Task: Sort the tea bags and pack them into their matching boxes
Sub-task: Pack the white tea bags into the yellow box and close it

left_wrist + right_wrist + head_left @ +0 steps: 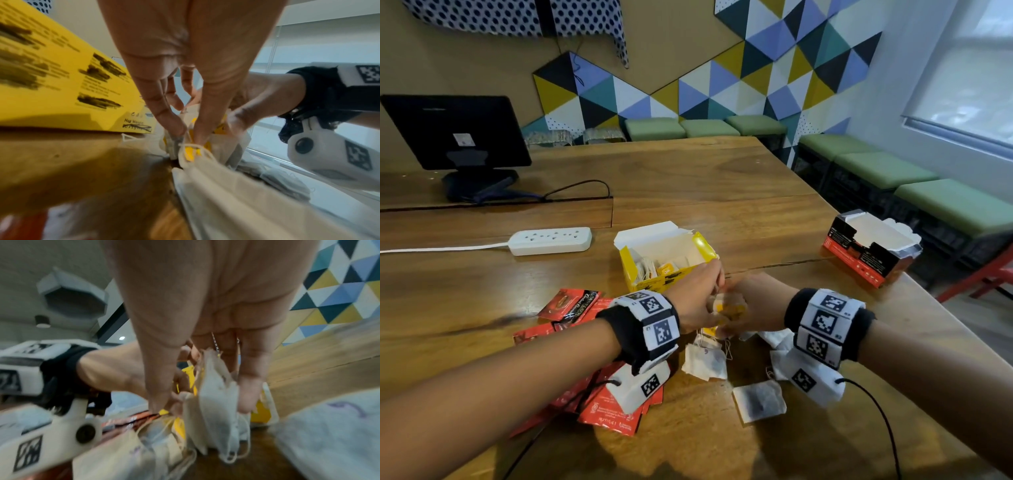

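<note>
Both hands (726,301) meet just before the open box (666,255); the other box (871,251) sits far right.

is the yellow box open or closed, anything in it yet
Open: the yellow box stands upright with its lid flap raised, and several tea bags already sit inside.

Wooden table (688,178) — yellow box (664,263), red-black box (869,253), power strip (551,241), monitor (453,137), loose tea bags (758,401).

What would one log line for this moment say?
both hands gathering white tea bags | yellow box open, part filled | red box open | red packets loose
</note>
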The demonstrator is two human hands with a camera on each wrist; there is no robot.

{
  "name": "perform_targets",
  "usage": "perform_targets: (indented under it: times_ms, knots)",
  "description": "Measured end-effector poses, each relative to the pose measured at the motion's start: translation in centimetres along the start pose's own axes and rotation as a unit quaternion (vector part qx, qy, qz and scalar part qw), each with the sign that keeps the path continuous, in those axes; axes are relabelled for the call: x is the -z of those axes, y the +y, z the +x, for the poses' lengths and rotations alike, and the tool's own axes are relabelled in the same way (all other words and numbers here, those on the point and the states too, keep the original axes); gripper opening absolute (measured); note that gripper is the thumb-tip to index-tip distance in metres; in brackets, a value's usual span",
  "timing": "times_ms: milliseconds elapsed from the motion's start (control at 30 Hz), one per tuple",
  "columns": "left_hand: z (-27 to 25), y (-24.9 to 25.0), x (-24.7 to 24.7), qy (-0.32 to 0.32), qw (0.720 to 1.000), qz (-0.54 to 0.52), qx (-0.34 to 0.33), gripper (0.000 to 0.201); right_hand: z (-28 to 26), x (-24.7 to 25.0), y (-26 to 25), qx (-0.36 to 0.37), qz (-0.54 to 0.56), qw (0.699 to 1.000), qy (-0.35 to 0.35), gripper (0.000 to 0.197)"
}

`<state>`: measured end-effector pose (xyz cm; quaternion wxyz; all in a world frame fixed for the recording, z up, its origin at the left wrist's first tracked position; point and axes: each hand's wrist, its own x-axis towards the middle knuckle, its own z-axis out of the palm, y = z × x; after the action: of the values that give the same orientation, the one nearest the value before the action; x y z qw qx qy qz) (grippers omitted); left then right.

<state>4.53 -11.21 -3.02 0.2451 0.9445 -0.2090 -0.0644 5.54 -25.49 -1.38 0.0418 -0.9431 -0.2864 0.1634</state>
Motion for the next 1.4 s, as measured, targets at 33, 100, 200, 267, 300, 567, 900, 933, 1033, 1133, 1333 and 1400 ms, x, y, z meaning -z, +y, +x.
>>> perform_targets:
  times_ms: [33,100,200,267,300,567,900,933,1033,1133,1333,1400]
  knots:
    - [0.0,0.0,0.0,-0.001,1.0,-0.002,-0.003,0.044,0.1,-0.3,-0.3,-0.003,-0.024,1.0,-0.011,0.051]
    - [-0.1,0.1,0.2,0.003,1.0,0.001,-0.019,0.039,0.3,-0.7,-0.6,-0.013,-0.041,0.999,-0.021,0.053]
    - [-0.4,-0.2,1.4,0.029,0.999,-0.001,-0.038,0.03,0.1,-0.8,-0.5,-0.022,-0.05,0.998,-0.039,0.057]
    - [-0.1,-0.6,3.0,0.057,0.998,0.01,-0.034,0.02,0.0,-0.7,-0.4,-0.02,-0.049,0.997,-0.049,0.062]
    - [0.2,-0.9,3.8,0.067,0.997,0.023,-0.029,0.016,0.0,-0.7,-0.4,-0.019,-0.038,0.998,-0.05,0.064]
    - [3.8,-5.2,5.4,-0.077,0.977,0.192,0.041,0.034,0.0,-1.9,0.3,0.028,-0.007,1.0,-0.01,0.052]
    - [5.5,-5.4,3.9,-0.181,0.952,0.246,0.015,0.038,0.2,-2.2,0.8,0.041,0.038,0.998,-0.024,0.05]
    - [5.7,-5.5,3.9,-0.172,0.952,0.253,0.01,0.038,0.2,-2.0,0.9,0.037,0.046,0.998,-0.026,0.05]
    - [5.8,-5.5,3.8,-0.159,0.95,0.267,0.014,0.033,0.3,-1.2,1.5,0.026,0.094,0.995,-0.016,0.045]
    - [5.7,-5.5,4.0,-0.163,0.945,0.284,0.011,0.029,0.0,0.4,2.1,0.015,0.188,0.982,0.002,0.032]
    - [5.5,-5.2,4.5,-0.194,0.942,0.273,0.004,0.017,1.4,4.0,1.7,0.015,0.561,0.822,0.092,0.029]
    - [5.3,-5.3,4.8,-0.184,0.95,0.251,0.002,0.013,2.9,4.4,1.0,0.024,0.63,0.769,0.103,0.026]
